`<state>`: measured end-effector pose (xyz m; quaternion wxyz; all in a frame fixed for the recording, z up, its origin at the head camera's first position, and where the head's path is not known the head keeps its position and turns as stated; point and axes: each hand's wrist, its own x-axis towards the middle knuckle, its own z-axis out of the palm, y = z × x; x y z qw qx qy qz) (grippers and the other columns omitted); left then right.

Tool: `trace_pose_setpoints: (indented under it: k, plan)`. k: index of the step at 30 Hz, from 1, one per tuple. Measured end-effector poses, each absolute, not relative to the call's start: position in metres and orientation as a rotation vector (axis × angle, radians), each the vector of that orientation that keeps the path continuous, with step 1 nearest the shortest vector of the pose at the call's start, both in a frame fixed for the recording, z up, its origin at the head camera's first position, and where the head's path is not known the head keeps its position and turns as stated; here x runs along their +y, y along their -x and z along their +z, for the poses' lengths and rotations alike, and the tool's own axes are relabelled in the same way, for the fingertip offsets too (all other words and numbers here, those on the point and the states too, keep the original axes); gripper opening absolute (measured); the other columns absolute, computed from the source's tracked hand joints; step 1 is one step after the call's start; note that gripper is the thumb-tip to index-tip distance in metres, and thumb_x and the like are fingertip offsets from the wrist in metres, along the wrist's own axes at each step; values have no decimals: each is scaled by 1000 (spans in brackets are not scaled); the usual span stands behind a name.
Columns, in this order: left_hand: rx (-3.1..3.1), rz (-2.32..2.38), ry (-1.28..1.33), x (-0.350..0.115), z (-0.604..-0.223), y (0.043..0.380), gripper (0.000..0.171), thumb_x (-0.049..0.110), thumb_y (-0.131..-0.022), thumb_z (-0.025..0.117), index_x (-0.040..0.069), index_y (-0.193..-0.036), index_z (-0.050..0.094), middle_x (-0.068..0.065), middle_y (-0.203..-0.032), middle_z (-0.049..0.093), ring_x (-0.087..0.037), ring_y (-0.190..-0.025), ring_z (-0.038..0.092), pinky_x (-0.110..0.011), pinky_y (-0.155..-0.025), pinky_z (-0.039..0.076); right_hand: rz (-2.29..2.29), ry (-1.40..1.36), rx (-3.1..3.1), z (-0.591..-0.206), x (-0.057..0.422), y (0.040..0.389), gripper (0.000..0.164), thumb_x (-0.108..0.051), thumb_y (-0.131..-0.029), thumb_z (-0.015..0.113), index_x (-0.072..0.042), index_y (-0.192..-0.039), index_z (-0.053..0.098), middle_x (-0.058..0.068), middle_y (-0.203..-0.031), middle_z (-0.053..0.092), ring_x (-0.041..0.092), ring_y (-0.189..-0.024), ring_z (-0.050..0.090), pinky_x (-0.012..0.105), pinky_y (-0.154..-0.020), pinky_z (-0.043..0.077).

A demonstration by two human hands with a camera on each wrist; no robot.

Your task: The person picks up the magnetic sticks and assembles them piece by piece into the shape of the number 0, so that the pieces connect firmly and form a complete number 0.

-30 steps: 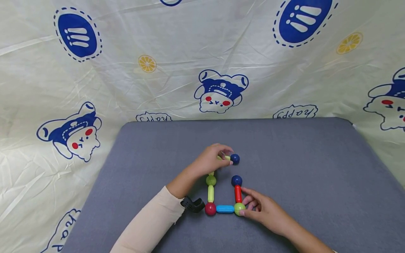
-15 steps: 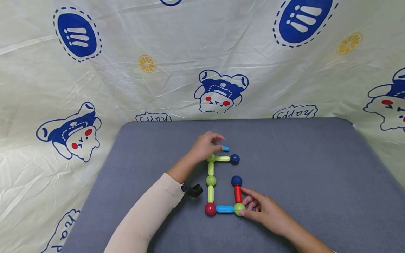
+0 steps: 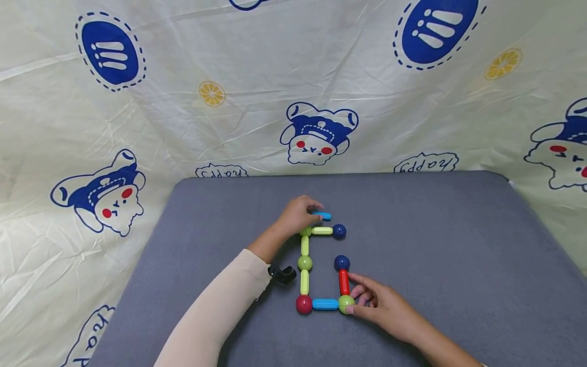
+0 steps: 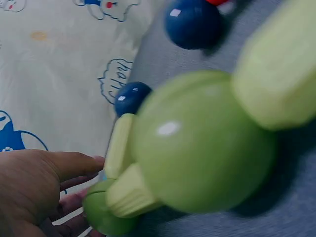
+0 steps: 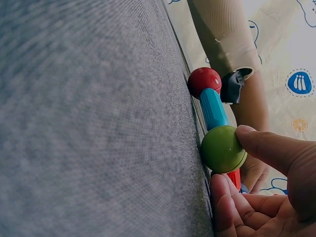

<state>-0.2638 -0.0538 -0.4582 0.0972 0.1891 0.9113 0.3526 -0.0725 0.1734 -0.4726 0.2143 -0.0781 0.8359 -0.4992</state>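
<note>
In the head view, my left hand (image 3: 298, 216) is at the far end of a magnetic ball-and-stick figure, its thumb and fingers around a blue stick (image 3: 324, 216). The left wrist view mostly hides that stick. Beside it, a green ball (image 3: 305, 232) joins a pale green stick (image 3: 322, 231) ending in a dark blue ball (image 3: 339, 231). My right hand (image 3: 382, 308) pinches the near-right green ball (image 5: 223, 149) between thumb and fingers. From that ball a red stick (image 3: 344, 282) reaches another dark blue ball (image 3: 341, 263).
The figure's left side has a middle green ball (image 3: 304, 263), pale green sticks and a red corner ball (image 3: 304, 304). A blue stick (image 3: 325, 304) forms its near side. A gap separates the two dark blue balls. Grey cloth (image 3: 435, 239) covers the table; a printed sheet (image 3: 257, 122) hangs behind.
My left hand has drawn back from the pale green stick and dark blue ball, up and left, then closed around the blue stick beyond. My right hand stays at its green ball.
</note>
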Motion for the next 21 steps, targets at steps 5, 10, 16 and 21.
trace_pose_setpoints:
  k: [5,10,16,21]
  plan:
    - [2766,931,-637,-50,-464,265,28,16,-93,73,9,-120,74,-12,-122,68,-26,-113,62,-38,-97,50,-1391,223,2320,-473,173,73,78,-32,-86,82,-1,-148,47,6,-107,64,7,-84,58,21,-68,48]
    - [2812,812,-678,-47,-467,265,26,16,-93,74,11,-119,75,-10,-114,69,-24,-106,61,-36,-93,49,-1393,227,2323,-473,173,72,77,-32,-86,81,-1,-148,47,6,-107,64,7,-84,58,21,-68,48]
    - [2827,794,-713,-45,-466,264,24,15,-93,73,10,-116,76,-9,-105,68,-21,-96,60,-31,-84,48,-1404,238,2324,-473,173,72,77,-32,-86,81,-1,-148,47,6,-107,64,6,-84,58,21,-68,48]
    - [2788,1000,-634,-46,-464,262,23,16,-96,70,9,-117,74,-10,-107,67,-20,-98,62,-28,-83,50,-1408,247,2324,-473,173,72,76,-31,-86,81,-1,-148,47,6,-107,65,6,-84,58,21,-68,48]
